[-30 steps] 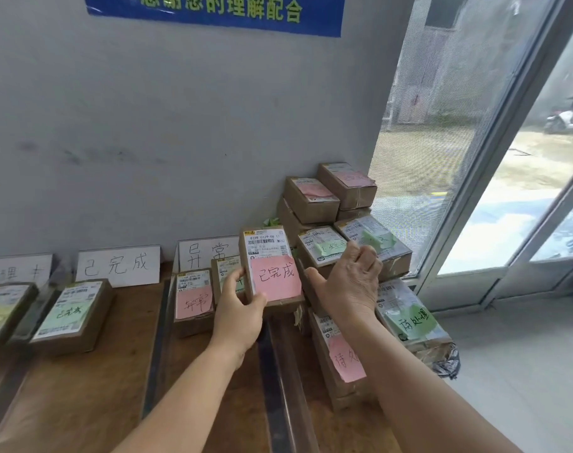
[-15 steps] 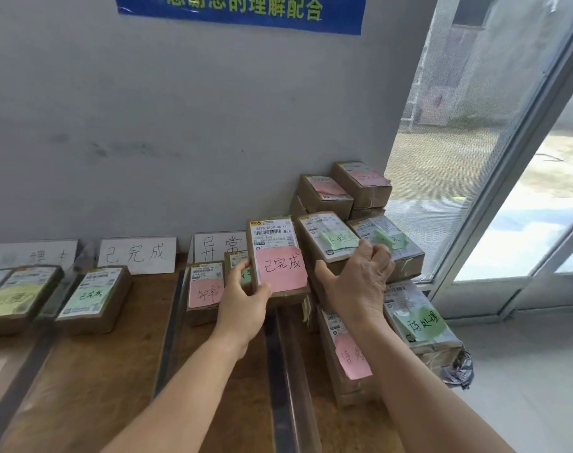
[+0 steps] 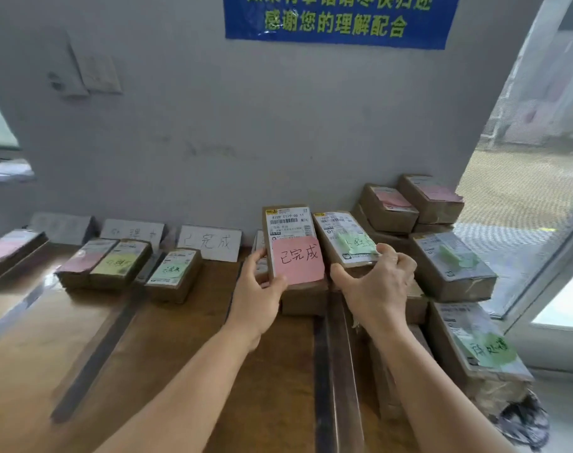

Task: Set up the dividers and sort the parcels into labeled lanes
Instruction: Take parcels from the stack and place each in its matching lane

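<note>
L hand fingers clamped on pink-note parcel, held upright over desk center. R hand fingers grip green-note parcel just right, by pile.

Brown wooden counter runs along the grey wall. Dark flat divider strips lie across it front to back, splitting it into lanes. White handwritten lane cards stand at the back edge against the wall. Left lanes: brown cardboard parcel with green note lies just beside a divider; two more brown parcels, pink and yellow notes, touch side by side. Far left parcel blurred. Right end: stacked brown parcels.
</note>
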